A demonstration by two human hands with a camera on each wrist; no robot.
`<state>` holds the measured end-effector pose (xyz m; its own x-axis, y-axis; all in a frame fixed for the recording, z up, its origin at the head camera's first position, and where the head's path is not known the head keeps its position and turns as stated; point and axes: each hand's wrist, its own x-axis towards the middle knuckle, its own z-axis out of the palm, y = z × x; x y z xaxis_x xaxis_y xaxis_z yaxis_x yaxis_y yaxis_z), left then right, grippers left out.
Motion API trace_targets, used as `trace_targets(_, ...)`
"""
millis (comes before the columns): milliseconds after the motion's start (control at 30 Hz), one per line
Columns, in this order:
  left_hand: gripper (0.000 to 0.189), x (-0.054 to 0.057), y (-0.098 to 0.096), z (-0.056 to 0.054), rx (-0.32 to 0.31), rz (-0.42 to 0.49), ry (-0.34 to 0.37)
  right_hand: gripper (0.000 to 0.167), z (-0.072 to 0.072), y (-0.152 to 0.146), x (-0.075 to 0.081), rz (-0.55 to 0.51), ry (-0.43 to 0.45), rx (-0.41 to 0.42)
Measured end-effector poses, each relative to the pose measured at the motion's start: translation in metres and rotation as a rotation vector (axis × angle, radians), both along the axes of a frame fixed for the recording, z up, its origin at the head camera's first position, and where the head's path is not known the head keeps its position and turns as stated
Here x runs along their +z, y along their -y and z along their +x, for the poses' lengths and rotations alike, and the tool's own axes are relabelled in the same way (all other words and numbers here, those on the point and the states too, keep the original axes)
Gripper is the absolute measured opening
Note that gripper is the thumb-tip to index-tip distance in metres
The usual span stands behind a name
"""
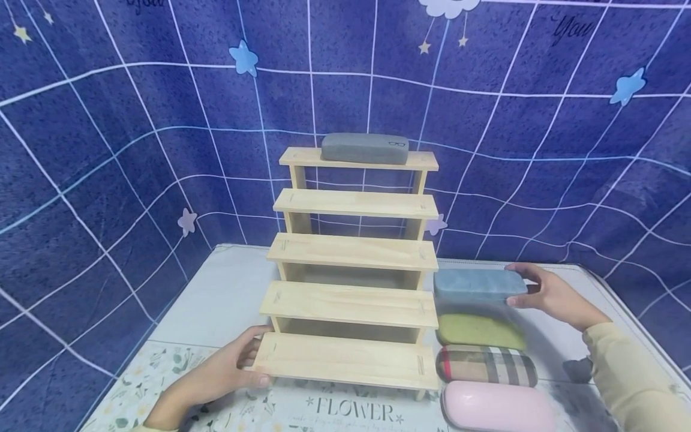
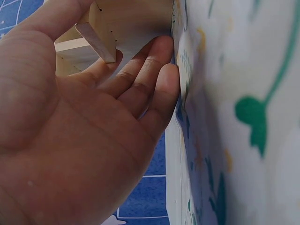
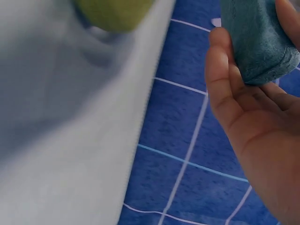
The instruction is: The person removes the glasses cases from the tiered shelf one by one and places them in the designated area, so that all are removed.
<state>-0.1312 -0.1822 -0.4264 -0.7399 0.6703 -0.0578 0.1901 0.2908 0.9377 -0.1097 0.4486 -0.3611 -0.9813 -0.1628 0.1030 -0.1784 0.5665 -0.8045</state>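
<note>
A light wooden rack with several stepped shelves stands in the middle of the table. My left hand holds the left end of its lowest shelf, the thumb at the front and the fingers behind; the left wrist view shows the fingers reaching around the board's end. With thumb and fingers at its right end, my right hand grips a blue glasses case, raised off the table beside the rack. A grey glasses case with a small glasses print lies on the top shelf.
Right of the rack, a yellow-green case, a plaid case and a pink case lie in a row. A small dark grey thing is near the right sleeve. Blue grid-patterned cloth hangs behind the table.
</note>
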Motion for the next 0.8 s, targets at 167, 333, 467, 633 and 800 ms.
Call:
trace_targets(167,0.081,0.0,0.0,0.0,-0.006,0.012,-0.007,0.068,0.0,0.003,-0.015,0.035,0.024,0.022)
trace_targets(333,0.081,-0.001,0.0,0.001,-0.005,0.013,-0.02,0.068,-0.001,0.005,-0.024,0.075,0.035,0.032)
trace_targets(467,0.081,-0.001,0.0,0.001,-0.001,0.003,-0.033,0.066,-0.003,0.005,-0.03,0.087,0.008,0.038)
trace_targets(633,0.081,-0.002,0.0,0.0,0.015,-0.03,-0.042,0.065,-0.007,0.002,-0.038,0.12,-0.009,0.013)
trace_targets(800,0.081,-0.003,0.0,-0.001,0.018,-0.029,-0.021,0.067,-0.009,-0.001,-0.044,0.151,-0.008,0.018)
